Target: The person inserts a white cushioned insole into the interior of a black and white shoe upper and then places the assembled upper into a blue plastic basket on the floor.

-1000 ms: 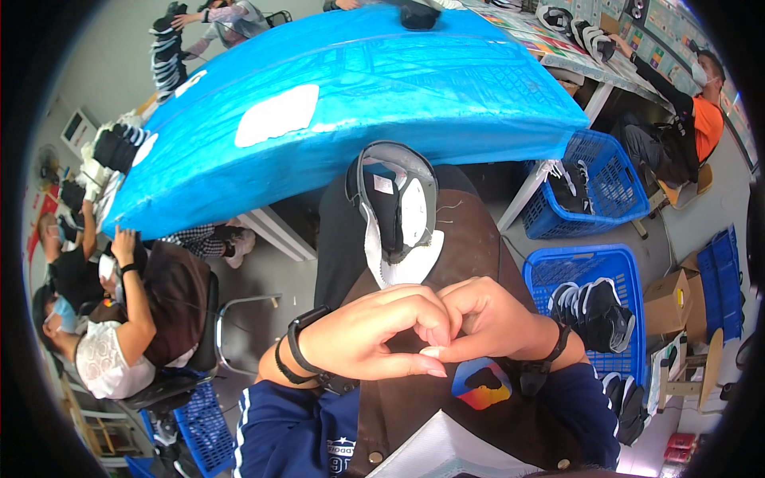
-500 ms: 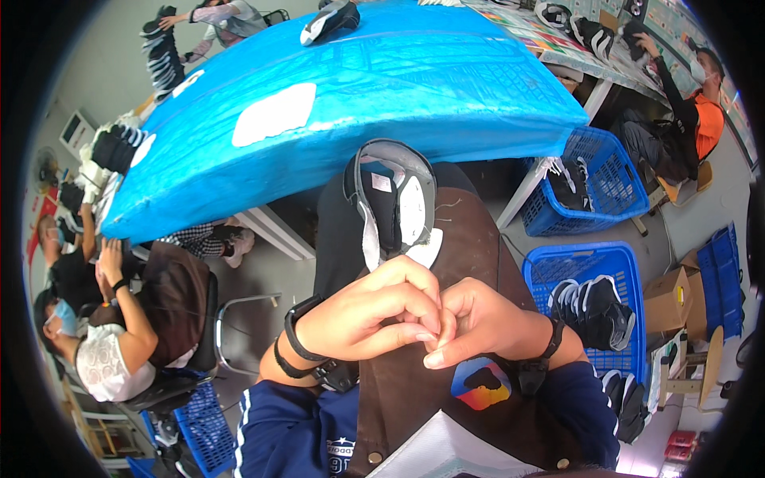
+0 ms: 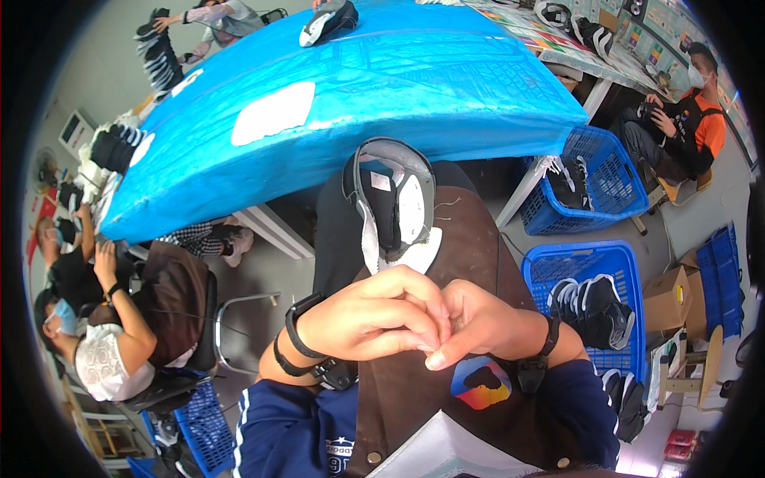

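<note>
A: Where do we find the shoe?

B: We see the shoe (image 3: pixel 389 213) on the person's lap, partly over the brown apron (image 3: pixel 474 247), its opening facing up. The lap probably serves as a rest, which would leave both hands free.

A: How do we read the hands?

B: We see the left hand (image 3: pixel 390 311) and the right hand (image 3: pixel 484 320) meeting on the near side of the shoe, fingers drawn in narrow, tips together. To us that looks like a pinch suited to something small, but we cannot tell whether anything thin sits between the tips. The left hand covers the shoe's near end; we cannot tell if they touch.

A: And the things around?

B: On the right we see other shoes (image 3: pixel 610 319) side by side in a blue basket (image 3: pixel 586 249), perhaps to keep the worktop (image 3: pixel 422 88) uncluttered. Another, the far shoe (image 3: pixel 328 24), lies toward the worktop's far side.

A: Any labels or writing?

B: We make out a pale label (image 3: pixel 381 182) inside the shoe, its print too small for us. The apron bears a multicoloured emblem (image 3: pixel 480 382), and white lettering (image 3: pixel 341 448) shows at the left, partly hidden.
</note>
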The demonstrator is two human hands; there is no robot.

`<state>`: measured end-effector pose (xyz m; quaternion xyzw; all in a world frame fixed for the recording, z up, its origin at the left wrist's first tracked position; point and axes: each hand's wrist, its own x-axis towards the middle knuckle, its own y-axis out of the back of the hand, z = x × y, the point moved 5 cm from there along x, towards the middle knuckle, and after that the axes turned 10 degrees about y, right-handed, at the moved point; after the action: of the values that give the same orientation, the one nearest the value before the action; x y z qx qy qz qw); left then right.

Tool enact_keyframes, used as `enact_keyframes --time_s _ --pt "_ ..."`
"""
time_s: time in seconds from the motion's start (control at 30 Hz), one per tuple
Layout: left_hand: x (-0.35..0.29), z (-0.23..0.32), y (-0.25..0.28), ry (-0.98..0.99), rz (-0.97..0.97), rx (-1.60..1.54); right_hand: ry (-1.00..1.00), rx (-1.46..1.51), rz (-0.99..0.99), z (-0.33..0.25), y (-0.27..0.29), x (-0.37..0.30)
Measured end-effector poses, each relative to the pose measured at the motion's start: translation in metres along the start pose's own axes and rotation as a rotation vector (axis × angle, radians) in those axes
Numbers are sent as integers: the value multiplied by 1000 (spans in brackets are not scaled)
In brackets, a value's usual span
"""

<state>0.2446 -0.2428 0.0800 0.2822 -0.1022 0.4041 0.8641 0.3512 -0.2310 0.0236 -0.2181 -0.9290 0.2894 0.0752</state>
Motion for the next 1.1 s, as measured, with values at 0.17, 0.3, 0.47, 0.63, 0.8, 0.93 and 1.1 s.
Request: enact_keyframes --time_s 0.17,0.3,0.47,0.63,0.8,0.93,1.1 --pt "-1 1 -2 -8 20 -47 69 123 -17 4 3 2" --pt "-1 -1 -2 -15 25 -86 61 116 -36 4 4 1" --pt "-3 1 -2 -69 34 16 32 118 -30 7 5 -1" --pt "-3 3 -4 -57 61 96 23 103 -13 4 1 -2" --pt "-4 2 -5 -60 67 123 29 82 -33 4 2 -2" --pt "-5 0 -7 -63 47 122 -16 100 -33 8 3 -3" --pt "-6 -3 -6 -68 44 132 25 102 -31 6 2 -1"
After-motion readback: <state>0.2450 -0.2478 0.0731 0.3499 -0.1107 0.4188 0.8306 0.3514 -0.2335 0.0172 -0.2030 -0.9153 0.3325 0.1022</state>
